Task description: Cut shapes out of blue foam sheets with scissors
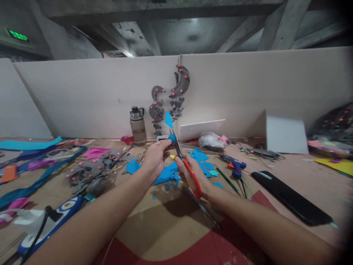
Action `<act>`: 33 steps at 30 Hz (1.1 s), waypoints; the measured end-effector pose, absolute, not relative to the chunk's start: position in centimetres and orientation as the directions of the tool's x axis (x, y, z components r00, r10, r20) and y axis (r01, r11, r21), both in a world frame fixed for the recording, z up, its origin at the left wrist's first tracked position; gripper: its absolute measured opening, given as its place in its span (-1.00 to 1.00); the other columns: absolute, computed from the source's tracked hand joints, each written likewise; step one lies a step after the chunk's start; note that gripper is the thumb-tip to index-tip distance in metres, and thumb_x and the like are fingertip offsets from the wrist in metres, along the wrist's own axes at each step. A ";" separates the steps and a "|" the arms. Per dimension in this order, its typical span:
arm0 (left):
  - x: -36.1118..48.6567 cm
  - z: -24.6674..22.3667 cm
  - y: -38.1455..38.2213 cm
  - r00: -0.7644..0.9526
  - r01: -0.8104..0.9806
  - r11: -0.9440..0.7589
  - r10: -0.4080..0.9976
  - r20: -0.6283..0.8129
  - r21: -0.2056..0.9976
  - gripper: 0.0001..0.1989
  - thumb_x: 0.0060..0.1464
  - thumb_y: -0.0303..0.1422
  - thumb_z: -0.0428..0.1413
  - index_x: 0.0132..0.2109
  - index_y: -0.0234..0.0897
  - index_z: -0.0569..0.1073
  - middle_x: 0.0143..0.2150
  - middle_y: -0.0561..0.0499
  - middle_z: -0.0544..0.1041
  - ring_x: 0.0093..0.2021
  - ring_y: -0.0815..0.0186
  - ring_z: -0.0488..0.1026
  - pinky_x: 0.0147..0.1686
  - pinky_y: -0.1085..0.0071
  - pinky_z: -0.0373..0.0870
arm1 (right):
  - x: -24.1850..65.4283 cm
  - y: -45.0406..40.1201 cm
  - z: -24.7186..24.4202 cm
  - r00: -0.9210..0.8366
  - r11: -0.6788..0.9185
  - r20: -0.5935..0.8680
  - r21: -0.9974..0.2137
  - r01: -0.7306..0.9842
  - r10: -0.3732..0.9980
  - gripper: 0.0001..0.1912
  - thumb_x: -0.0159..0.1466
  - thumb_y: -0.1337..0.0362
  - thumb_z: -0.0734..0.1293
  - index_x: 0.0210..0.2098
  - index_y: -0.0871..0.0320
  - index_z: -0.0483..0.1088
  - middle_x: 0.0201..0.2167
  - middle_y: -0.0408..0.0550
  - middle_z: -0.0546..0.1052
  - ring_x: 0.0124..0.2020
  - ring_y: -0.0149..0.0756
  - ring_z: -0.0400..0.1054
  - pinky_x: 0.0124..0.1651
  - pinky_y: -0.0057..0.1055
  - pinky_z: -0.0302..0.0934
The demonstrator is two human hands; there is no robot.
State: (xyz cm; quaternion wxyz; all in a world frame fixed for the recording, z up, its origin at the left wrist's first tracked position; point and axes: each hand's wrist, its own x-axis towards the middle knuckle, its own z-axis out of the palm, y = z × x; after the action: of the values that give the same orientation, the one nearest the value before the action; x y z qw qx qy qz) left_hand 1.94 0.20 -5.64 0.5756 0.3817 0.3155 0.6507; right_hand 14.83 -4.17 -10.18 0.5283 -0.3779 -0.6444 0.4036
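Note:
Between the fingertips of my left hand is a small blue felt piece, held up above the table. My right hand grips the red handles of a pair of scissors, whose blades point up beside that piece. At the blade tips a blue scrap sticks up. More blue felt lies on the table below and behind both hands. Under my right hand a long metal tool rests on the table, partly hidden.
A bottle stands at the back beside hanging grey moon ornaments. Grey felt pieces and a power strip lie left. On the right are a blue glue gun, a green pencil and a black phone-like object.

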 end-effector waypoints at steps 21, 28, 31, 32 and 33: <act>0.8 -4.6 0.8 0.028 -0.447 -0.093 0.993 0.118 0.890 -0.83 -0.34 -0.46 0.34 -0.52 -0.35 0.50 -0.53 -0.01 0.51 -0.48 0.38 0.43 -0.49 0.49 0.16 | 15.1 -3.8 -10.1 -0.185 0.352 0.335 -0.933 0.073 0.924 -0.63 0.26 -0.07 0.33 -0.28 0.11 0.29 -0.61 -0.30 0.18 -0.63 -0.49 0.04 -0.59 -0.51 -0.01; 0.6 -4.2 0.8 0.040 -0.435 -0.054 0.996 0.079 0.899 -0.87 -0.30 -0.49 0.32 -0.51 -0.37 0.52 -0.51 -0.04 0.54 -0.49 0.40 0.44 -0.52 0.52 0.18 | 15.1 -3.5 -10.7 -0.183 0.358 0.341 -0.931 0.070 0.922 -0.66 0.27 -0.05 0.32 -0.29 0.11 0.28 -0.60 -0.29 0.21 -0.62 -0.48 0.07 -0.56 -0.51 0.00; 0.4 -4.2 0.9 0.054 -0.425 -0.053 0.995 0.084 0.904 -0.87 -0.31 -0.49 0.33 -0.52 -0.37 0.52 -0.51 -0.04 0.55 -0.50 0.40 0.44 -0.53 0.53 0.18 | 15.1 -3.5 -10.7 -0.175 0.356 0.340 -0.931 0.073 0.924 -0.63 0.27 -0.07 0.32 -0.31 0.11 0.27 -0.61 -0.28 0.22 -0.61 -0.47 0.09 -0.55 -0.50 0.00; 0.4 -4.2 0.9 0.057 -0.424 -0.051 0.995 0.083 0.904 -0.87 -0.31 -0.49 0.33 -0.53 -0.36 0.51 -0.51 -0.03 0.54 -0.50 0.41 0.43 -0.53 0.53 0.17 | 15.1 -3.6 -10.7 -0.174 0.358 0.341 -0.931 0.077 0.924 -0.63 0.27 -0.07 0.32 -0.32 0.12 0.27 -0.61 -0.27 0.23 -0.60 -0.47 0.10 -0.55 -0.50 0.00; 0.4 -4.3 1.0 0.059 -0.425 -0.049 0.995 0.082 0.904 -0.87 -0.31 -0.48 0.33 -0.54 -0.36 0.51 -0.52 -0.03 0.54 -0.50 0.41 0.43 -0.53 0.53 0.17 | 15.1 -3.6 -10.7 -0.173 0.362 0.344 -0.929 0.080 0.923 -0.63 0.27 -0.07 0.32 -0.33 0.12 0.27 -0.61 -0.26 0.24 -0.60 -0.47 0.10 -0.55 -0.49 0.00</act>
State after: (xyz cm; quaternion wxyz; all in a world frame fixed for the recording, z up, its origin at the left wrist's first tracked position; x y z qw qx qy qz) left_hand 0.37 0.98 -4.26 0.5977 0.4150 0.3436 0.5937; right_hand 15.09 -3.61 -10.66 0.5128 -0.3879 -0.6465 0.4107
